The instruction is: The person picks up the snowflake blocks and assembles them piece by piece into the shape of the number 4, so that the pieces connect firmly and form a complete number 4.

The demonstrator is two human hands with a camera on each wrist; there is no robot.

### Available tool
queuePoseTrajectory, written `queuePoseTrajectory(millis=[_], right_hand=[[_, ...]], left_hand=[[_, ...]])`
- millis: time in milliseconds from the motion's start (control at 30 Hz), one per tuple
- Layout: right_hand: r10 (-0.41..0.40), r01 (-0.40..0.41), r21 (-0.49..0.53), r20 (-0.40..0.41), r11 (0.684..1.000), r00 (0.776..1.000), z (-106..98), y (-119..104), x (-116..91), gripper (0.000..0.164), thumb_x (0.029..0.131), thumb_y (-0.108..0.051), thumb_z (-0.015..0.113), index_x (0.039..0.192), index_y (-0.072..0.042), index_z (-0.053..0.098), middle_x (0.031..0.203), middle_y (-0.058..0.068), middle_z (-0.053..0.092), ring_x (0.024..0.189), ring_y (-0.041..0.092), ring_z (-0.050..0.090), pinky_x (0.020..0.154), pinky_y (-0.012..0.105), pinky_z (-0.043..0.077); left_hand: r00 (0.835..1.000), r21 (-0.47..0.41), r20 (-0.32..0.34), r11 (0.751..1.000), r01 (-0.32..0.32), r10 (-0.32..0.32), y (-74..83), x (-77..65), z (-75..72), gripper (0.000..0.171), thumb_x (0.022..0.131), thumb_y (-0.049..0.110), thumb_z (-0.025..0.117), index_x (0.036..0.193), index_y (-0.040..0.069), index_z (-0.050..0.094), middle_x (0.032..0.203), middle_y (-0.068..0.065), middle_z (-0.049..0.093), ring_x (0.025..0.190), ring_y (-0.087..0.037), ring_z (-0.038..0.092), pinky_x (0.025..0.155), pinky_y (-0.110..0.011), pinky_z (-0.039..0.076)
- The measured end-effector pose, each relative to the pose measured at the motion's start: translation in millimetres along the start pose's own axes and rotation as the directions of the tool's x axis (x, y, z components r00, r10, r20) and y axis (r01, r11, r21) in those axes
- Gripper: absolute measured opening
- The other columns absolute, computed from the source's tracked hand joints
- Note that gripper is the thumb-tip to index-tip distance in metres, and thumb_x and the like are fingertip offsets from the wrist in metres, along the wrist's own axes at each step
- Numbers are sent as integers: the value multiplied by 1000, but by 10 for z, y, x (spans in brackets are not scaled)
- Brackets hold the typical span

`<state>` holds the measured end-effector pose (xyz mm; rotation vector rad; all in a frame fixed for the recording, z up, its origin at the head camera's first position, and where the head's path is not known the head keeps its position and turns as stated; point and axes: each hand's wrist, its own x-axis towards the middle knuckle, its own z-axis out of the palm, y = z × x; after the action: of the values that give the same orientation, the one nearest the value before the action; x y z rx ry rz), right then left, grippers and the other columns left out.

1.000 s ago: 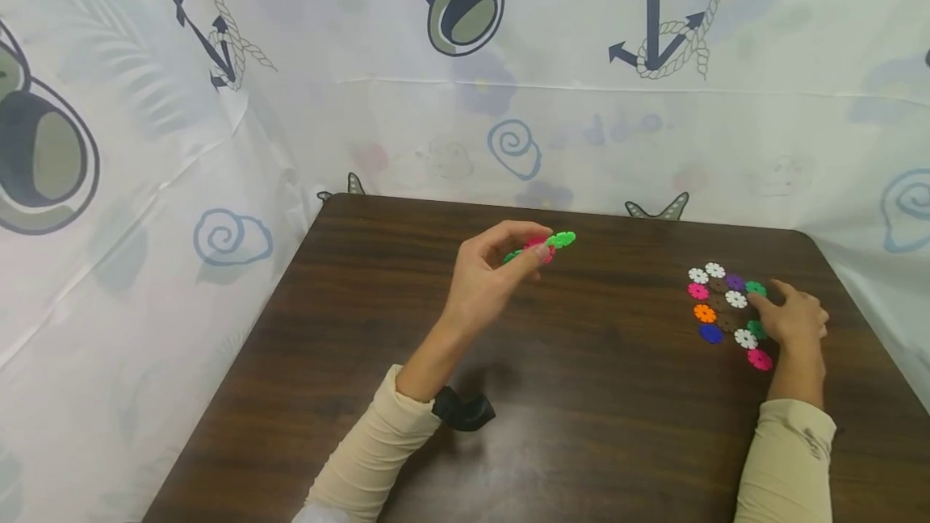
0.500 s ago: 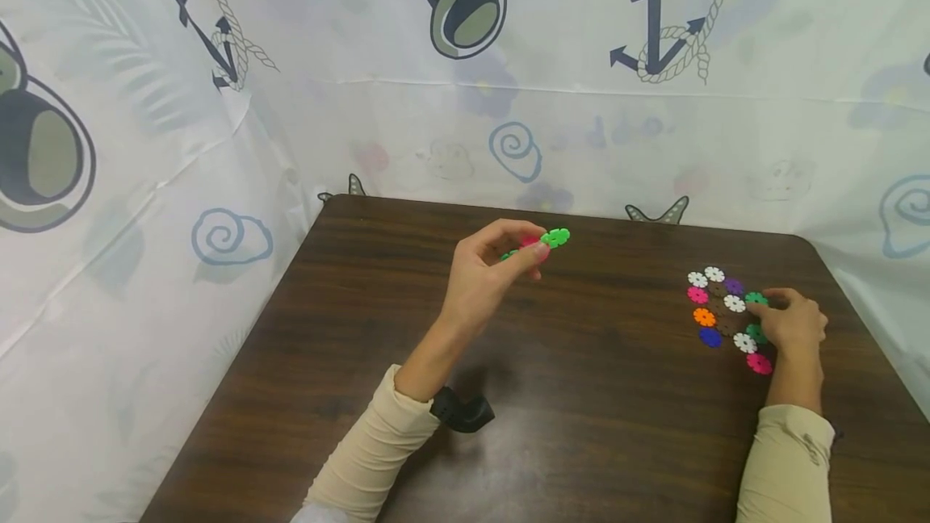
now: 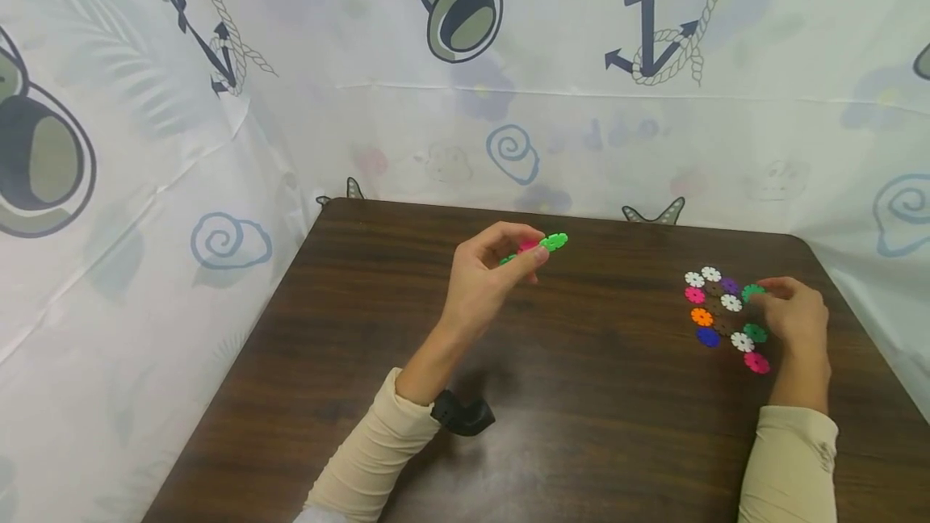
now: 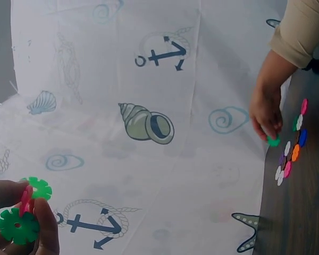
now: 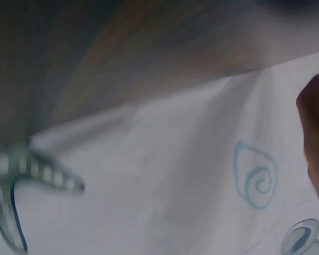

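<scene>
My left hand (image 3: pixel 483 277) pinches a small chain of notched snowflake discs between thumb and fingers, above the table. In the left wrist view a pink disc (image 4: pixel 26 200) sits edge-on between a bright green disc (image 4: pixel 40 187) and a darker green disc (image 4: pixel 18 226), joined to them. At the right, my right hand (image 3: pixel 798 317) pinches a green disc (image 3: pixel 752 293) at its fingertips, beside the group of flat discs. The left wrist view also has this green disc (image 4: pixel 274 141) under the fingertips. Only an edge of the right hand (image 5: pixel 316 133) shows in the right wrist view.
Loose discs lie on the brown table (image 3: pixel 617 410), among them an orange disc (image 3: pixel 701 317), a blue disc (image 3: pixel 708 336), a purple disc (image 3: pixel 730 286) and a pink disc (image 3: pixel 756 362). A printed cloth (image 3: pixel 407 127) hangs behind the table and along its left side.
My right hand's fingers have closed on the green disc, which now sits tilted and slightly higher. The left hand has barely moved; its chain is turned slightly.
</scene>
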<state>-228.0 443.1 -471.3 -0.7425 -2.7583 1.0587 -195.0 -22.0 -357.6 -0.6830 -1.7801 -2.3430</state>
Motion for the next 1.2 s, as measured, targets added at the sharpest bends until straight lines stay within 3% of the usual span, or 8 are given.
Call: queuePoseTrajectory(millis=[67, 133, 233, 300, 500, 733, 900, 1200], right_hand=[[-34, 34, 5, -21, 999, 999, -26, -45, -14, 51, 106, -34, 52, 145, -1, 52, 136, 29, 60, 112, 41, 55, 76, 44, 46], [-54, 55, 11, -37, 998, 998, -59, -89, -28, 50, 105, -36, 54, 143, -2, 55, 113, 10, 72, 100, 29, 59, 74, 37, 43], [-64, 65, 24, -49, 998, 997, -110, -143, -52, 51, 104, -38, 57, 141, -3, 56, 85, -23, 58, 90, 14, 55, 74, 34, 42], [-60, 62, 43, -53, 997, 997, -138, -176, -70, 52, 103, -39, 58, 141, -3, 57, 78, -34, 45, 87, 9, 53, 73, 33, 43], [-59, 65, 98, -61, 993, 996, -191, -281, -119, 54, 102, -42, 59, 137, 0, 58, 69, -41, 45, 79, -2, 50, 70, 26, 43], [-94, 102, 110, -79, 989, 992, -244, -344, -166, 42, 102, -40, 61, 124, -4, 62, 63, -44, 48, 72, -10, 49, 67, 21, 43], [-92, 99, 113, -70, 989, 993, -273, -351, -191, 40, 101, -41, 61, 122, -7, 63, 63, -44, 48, 71, -11, 49, 68, 21, 43], [-150, 158, 116, -76, 980, 986, -326, -414, -229, 32, 101, -41, 62, 115, -13, 62, 66, -45, 49, 70, -13, 50, 65, 19, 43]], left_hand=[[1000, 1, -4, 1000, -4, 4, 0, -2, 2, 20, 89, 1, 75, 108, -6, 70, 87, 3, 69, 79, -15, 64, 68, -26, 60], [1000, 0, -7, 1000, -5, 5, -2, -2, 1, 20, 89, 1, 74, 107, -6, 70, 87, 3, 70, 79, -18, 65, 68, -27, 60], [1000, 0, -5, 1000, -6, 6, -9, 0, -2, 19, 90, 1, 74, 107, -7, 70, 87, 3, 70, 81, -18, 66, 68, -26, 60], [1000, 2, -1, 1000, -6, 6, -11, -2, -4, 19, 90, 0, 74, 108, -7, 70, 87, 3, 70, 81, -17, 66, 68, -26, 60], [1000, 9, 1, 1000, -10, 10, -9, -6, -8, 19, 90, 1, 74, 108, -6, 70, 86, 3, 69, 79, -16, 65, 68, -26, 60], [1000, 7, 2, 1000, -11, 11, -7, -5, -5, 19, 90, 1, 74, 108, -6, 70, 87, 2, 69, 81, -22, 67, 68, -26, 60], [1000, 11, 15, 1000, -19, 19, -5, -7, -1, 19, 91, 1, 73, 108, -7, 70, 87, 3, 69, 81, -14, 69, 68, -26, 59], [1000, 32, 20, 999, -22, 22, -3, -20, 4, 19, 91, 1, 73, 108, -6, 70, 88, 3, 69, 82, -14, 68, 69, -27, 60]])
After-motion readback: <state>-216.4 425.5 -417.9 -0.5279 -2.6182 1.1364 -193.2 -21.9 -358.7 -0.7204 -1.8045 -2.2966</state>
